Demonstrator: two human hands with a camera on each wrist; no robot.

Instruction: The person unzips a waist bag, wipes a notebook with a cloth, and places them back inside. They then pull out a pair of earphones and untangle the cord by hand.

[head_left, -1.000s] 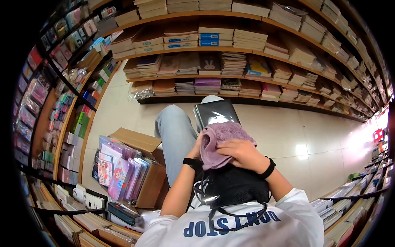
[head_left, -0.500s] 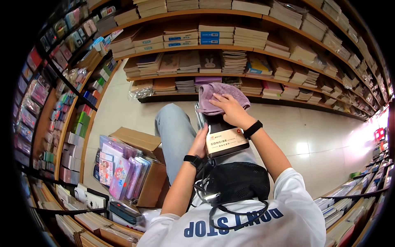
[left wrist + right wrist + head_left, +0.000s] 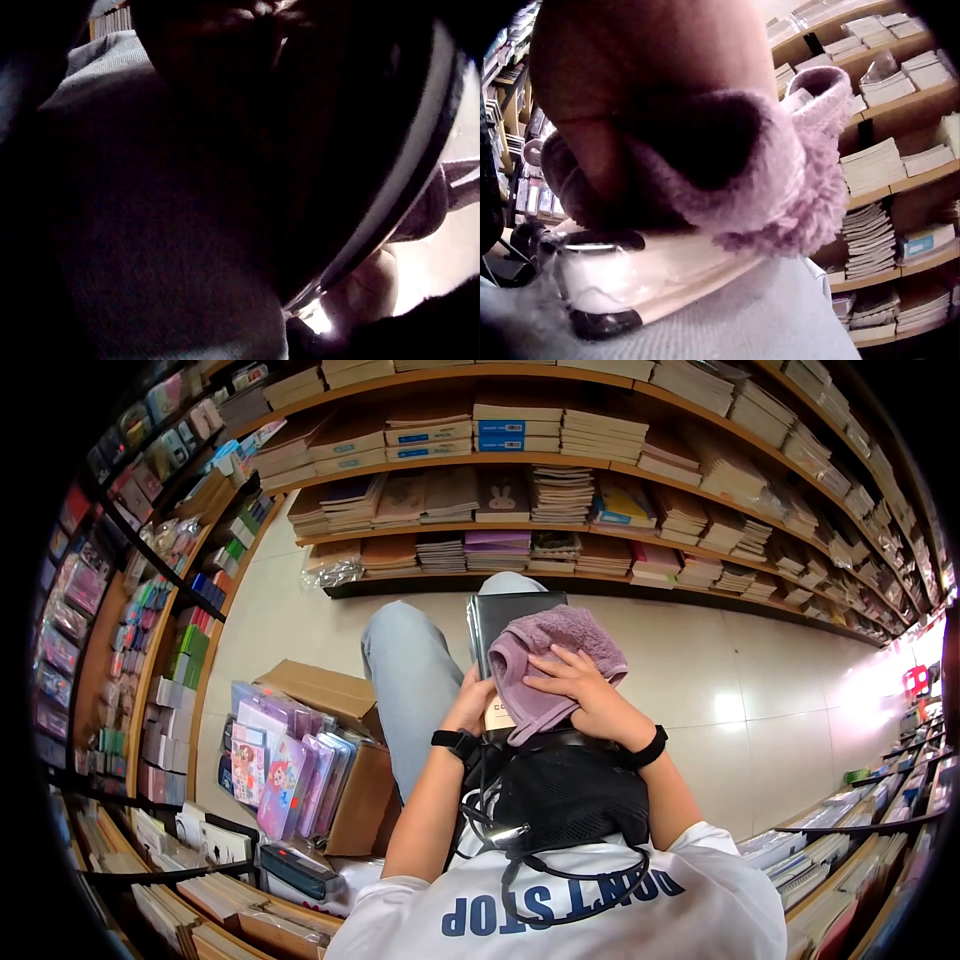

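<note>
A black-covered notebook [image 3: 520, 606] with a cream paper band lies on the person's lap. The left hand [image 3: 471, 706] grips its left edge, thumb over the top. A purple terry cloth [image 3: 545, 630] covers much of the cover and band. On the cloth rests the right hand [image 3: 600, 705], fingers straight and spread, pressing it against the notebook. In the right wrist view the cloth [image 3: 821, 202] bunches up under that hand, above the notebook's pale side [image 3: 682, 270]. The left wrist view is mostly dark, with the notebook's pale page edge [image 3: 409, 146] slanting across the right.
An open cardboard box [image 3: 360, 800] of plastic-wrapped stationery stands on the floor at the left. Shelves [image 3: 440, 532] stacked with notebooks run along the front, with more racks at both sides. A black mesh bag [image 3: 570, 790] sits against the person's waist.
The right hand slid the cloth to the notebook's far end, baring the printed band, then brought it back toward the body over the band. The left hand kept its grip on the notebook.
</note>
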